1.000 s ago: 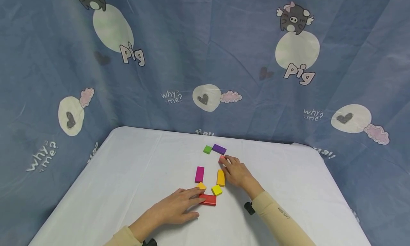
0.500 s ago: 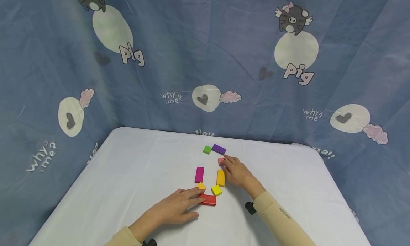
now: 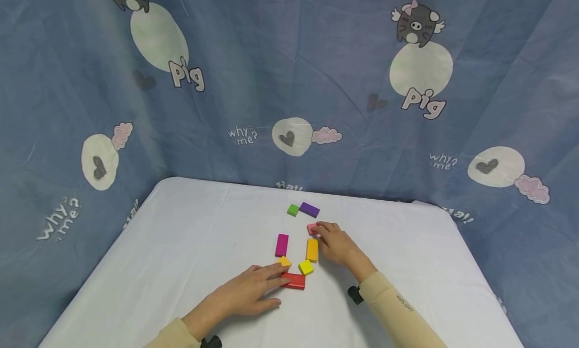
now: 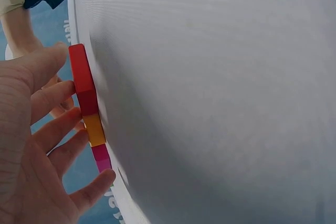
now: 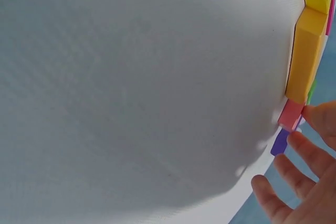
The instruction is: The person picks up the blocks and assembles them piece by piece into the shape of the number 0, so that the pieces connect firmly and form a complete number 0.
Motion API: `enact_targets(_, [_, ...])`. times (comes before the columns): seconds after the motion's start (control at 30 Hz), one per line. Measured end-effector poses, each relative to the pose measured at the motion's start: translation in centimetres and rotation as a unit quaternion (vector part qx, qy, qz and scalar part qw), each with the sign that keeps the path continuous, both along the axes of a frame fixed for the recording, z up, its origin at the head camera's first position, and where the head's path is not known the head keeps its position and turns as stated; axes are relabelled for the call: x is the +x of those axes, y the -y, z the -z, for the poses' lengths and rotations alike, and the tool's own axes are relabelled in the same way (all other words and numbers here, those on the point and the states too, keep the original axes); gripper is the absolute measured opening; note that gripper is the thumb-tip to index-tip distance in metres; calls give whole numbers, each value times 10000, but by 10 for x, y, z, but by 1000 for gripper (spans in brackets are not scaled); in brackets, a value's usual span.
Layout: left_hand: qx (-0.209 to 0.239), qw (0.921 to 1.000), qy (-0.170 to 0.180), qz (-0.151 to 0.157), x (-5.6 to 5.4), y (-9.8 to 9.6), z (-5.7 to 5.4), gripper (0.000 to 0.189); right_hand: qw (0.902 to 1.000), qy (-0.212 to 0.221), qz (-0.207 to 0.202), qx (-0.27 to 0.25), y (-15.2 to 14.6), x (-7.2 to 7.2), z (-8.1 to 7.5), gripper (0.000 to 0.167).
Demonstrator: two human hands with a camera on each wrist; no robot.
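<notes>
My left hand [image 3: 246, 293] lies with its fingers stretched out. Its fingertips touch the red block [image 3: 296, 281] and the edge of a small orange-yellow block [image 3: 283, 261]. Farther back, my right hand [image 3: 336, 243] holds a pink block [image 3: 311, 229], partly covered by the fingers. In the right wrist view the thumb and index fingertip pinch this pink block [image 5: 290, 114]. Just nearer than it lies a longer orange block [image 3: 312, 250], with a yellow block [image 3: 306, 267] at its near end. A magenta block [image 3: 282, 245] stands apart on the left.
Behind the pink block, a purple block [image 3: 309, 209] meets a small green block [image 3: 293, 210] at the corner. All the blocks lie on a white-covered table [image 3: 199, 237]. A blue patterned curtain [image 3: 344, 81] hangs along the table's far edge.
My right hand has drawn the pink block slightly nearer, away from the purple block and toward the orange one. The left hand stays on the red block.
</notes>
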State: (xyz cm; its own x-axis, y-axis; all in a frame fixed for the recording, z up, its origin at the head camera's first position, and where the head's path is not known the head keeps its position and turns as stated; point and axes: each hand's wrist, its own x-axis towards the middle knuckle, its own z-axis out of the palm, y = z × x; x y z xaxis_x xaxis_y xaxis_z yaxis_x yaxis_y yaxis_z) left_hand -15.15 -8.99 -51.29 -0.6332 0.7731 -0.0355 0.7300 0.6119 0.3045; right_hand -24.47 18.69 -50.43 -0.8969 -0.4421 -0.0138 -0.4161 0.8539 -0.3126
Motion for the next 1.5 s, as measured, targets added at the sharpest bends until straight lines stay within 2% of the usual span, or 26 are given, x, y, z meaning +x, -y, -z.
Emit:
enact_targets(0.37, [19,10000,-66,29,1,1,-1,54,9999,-31,-92,-37,2,3,0,36])
enact_targets(0.73, [-65,10000,22,-35,0,0,0,55,9999,-8,24,102,3,5,2,40])
enact_targets(1.03, [-12,10000,-74,20,0,1,0,54,9999,-59,-135,32,2,6,1,39])
enact_targets(1.3, [4,10000,5,-6,0,1,0,55,9999,20,-117,37,2,8,-1,41])
enact_targets(1.5, [-6,10000,-59,2,0,1,1,55,9999,6,-143,80,2,9,1,42])
